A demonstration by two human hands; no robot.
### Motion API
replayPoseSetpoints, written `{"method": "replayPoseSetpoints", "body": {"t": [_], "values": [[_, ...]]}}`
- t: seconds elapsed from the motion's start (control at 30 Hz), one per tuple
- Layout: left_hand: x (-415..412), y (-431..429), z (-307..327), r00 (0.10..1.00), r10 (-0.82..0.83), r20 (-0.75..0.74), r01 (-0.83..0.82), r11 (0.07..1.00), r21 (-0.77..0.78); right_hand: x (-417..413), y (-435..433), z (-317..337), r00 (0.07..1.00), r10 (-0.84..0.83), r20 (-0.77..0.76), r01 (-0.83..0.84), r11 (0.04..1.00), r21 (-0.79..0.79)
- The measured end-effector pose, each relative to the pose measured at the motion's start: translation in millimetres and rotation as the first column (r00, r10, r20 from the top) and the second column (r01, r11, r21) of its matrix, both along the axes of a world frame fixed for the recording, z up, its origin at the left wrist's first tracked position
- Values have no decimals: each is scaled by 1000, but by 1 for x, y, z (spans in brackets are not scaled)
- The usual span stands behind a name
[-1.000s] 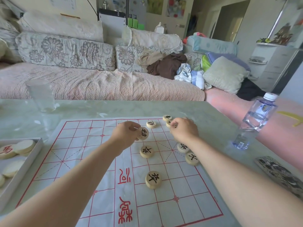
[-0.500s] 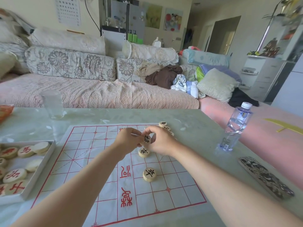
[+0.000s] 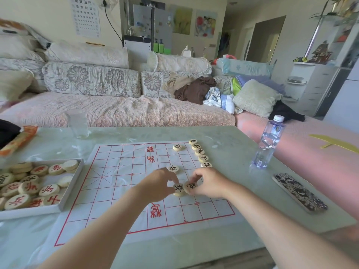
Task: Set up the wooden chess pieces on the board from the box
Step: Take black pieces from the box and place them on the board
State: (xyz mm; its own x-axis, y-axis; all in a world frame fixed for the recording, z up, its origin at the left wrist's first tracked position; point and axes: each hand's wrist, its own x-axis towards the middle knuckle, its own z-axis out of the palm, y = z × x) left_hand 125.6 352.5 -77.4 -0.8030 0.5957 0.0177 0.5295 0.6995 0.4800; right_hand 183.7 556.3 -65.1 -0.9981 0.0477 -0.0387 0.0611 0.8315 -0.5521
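The board [image 3: 116, 191] was white, ruled in a red grid with red characters. Each wooden piece [image 3: 199, 151] on it was pale tan with a black character. The pieces in the white box [image 3: 29, 212] bore red or black ones. The table [image 3: 223, 144] was pale marbled green. The bottle [image 3: 269, 144] was clear blue with a white cap. The phone case [image 3: 300, 192] had a black-and-white pattern. The sofa cover [image 3: 126, 111] was pink, and the cushion [image 3: 91, 80] cream with grey flowers.

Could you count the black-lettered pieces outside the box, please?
9 pieces: five along board's right edge, one beside, one mid-board, one in left hand, one in right hand; others possibly hidden.
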Motion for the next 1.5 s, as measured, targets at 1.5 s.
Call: {"method": "replayPoseSetpoints", "body": {"t": [1.5], "values": [[-10,-323,5,745,622,-240,-634,772,32,-101,-344,8,880,467,-88,-462,884,76]]}}
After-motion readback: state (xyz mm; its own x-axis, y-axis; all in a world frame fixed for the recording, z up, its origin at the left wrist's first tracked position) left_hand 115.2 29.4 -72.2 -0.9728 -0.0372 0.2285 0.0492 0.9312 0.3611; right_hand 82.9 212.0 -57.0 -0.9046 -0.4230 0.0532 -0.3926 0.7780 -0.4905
